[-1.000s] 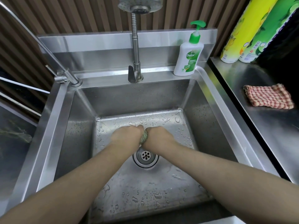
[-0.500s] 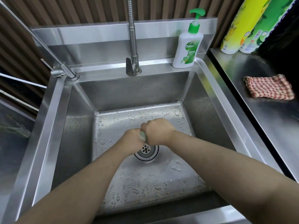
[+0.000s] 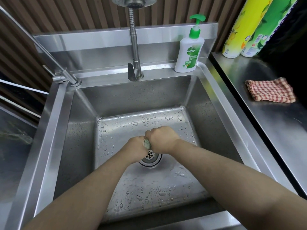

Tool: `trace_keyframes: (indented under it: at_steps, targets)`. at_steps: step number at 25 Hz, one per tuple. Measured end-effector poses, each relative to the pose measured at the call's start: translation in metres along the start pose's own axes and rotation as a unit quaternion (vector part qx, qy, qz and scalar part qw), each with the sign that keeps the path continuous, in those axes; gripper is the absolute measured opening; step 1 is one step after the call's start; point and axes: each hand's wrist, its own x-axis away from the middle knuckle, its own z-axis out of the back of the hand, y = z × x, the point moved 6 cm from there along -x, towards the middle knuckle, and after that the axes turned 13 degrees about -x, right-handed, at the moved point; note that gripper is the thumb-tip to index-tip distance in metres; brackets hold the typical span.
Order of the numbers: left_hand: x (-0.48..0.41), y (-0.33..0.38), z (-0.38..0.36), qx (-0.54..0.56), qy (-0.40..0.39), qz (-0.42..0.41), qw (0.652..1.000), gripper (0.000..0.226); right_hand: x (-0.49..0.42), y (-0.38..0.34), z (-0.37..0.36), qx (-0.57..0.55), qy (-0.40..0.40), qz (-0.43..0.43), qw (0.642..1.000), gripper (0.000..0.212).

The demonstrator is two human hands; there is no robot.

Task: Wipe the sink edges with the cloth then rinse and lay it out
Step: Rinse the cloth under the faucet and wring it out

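Gripping a twisted greenish cloth [image 3: 146, 142] between them, both hands meet low in the middle of the frame, directly above the drain [image 3: 150, 157]. The left hand [image 3: 135, 147] is a closed fist on the cloth's near-left end; the right hand [image 3: 162, 139] is a closed fist on its far-right end, knuckles up. Only a short band of cloth shows between the two fists, which are pressed against each other.

The sink [image 3: 221, 103] is a deep steel basin with steep walls on all four sides. Open floor lies around the hands on every side, with the most room toward the bottom of the frame. Water droplets cover the basin floor, and the basin holds nothing else besides the hands and cloth.

On the rear ledge, the faucet [image 3: 135, 63] stands at top centre, its spray head above at the frame's upper edge. A second, thinner tap [image 3: 66, 78] stands at the upper left corner of the ledge. A soap bottle [image 3: 189, 52] with a green pump stands upright at the upper right corner of the ledge.

Right of the sink, the steel table [image 3: 269, 127] carries a folded red checked cloth [image 3: 270, 90], well apart from the basin. Two tall printed cylinders [image 3: 245, 25] stand side by side at the table's far end, upper right. Ribbed brown panelling lines the wall behind.
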Motion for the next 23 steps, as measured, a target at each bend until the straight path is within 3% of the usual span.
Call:
trace_keyframes:
  at_steps: [3, 6, 9, 13, 16, 18, 19, 21, 23]
  targets:
    - [0.006, 0.006, 0.012, -0.037, 0.042, 0.008, 0.998, 0.007, 0.005, -0.003, 0.012, -0.019, 0.038, -0.038, 0.998, 0.028]
    - [0.019, 0.011, 0.029, -0.088, 0.066, -0.047, 0.993, 0.033, 0.022, 0.001, 0.023, -0.155, 0.032, -0.123, 0.980, 0.048]
    - [0.048, 0.011, 0.047, 0.115, -0.021, -0.121, 0.986, 0.039, 0.056, 0.008, 0.042, -0.408, 0.001, -0.121, 0.905, 0.049]
    - [0.072, 0.010, 0.064, 0.243, -0.039, -0.097, 0.965, 0.027, 0.088, 0.011, 0.076, -0.527, 0.081, -0.066, 0.843, 0.033]
    - [0.079, 0.021, 0.084, 0.270, 0.013, -0.155, 0.950, 0.017, 0.097, 0.015, 0.081, -0.669, 0.125, -0.106, 0.725, 0.029]
    - [0.083, 0.030, 0.101, 0.161, 0.080, -0.221, 0.958, 0.026, 0.099, 0.020, 0.072, -0.740, 0.118, -0.173, 0.640, 0.030]
    - [0.086, 0.035, 0.108, 0.117, 0.114, -0.248, 0.955, 0.027, 0.101, 0.020, 0.069, -0.755, 0.109, -0.199, 0.615, 0.029]
    - [0.091, 0.040, 0.119, 0.145, 0.128, -0.257, 0.947, 0.023, 0.105, 0.017, 0.067, -0.758, 0.084, -0.222, 0.608, 0.028]
    - [0.090, 0.036, 0.126, 0.264, 0.115, -0.210, 0.934, 0.023, 0.108, 0.013, 0.074, -0.735, 0.081, -0.199, 0.643, 0.027]
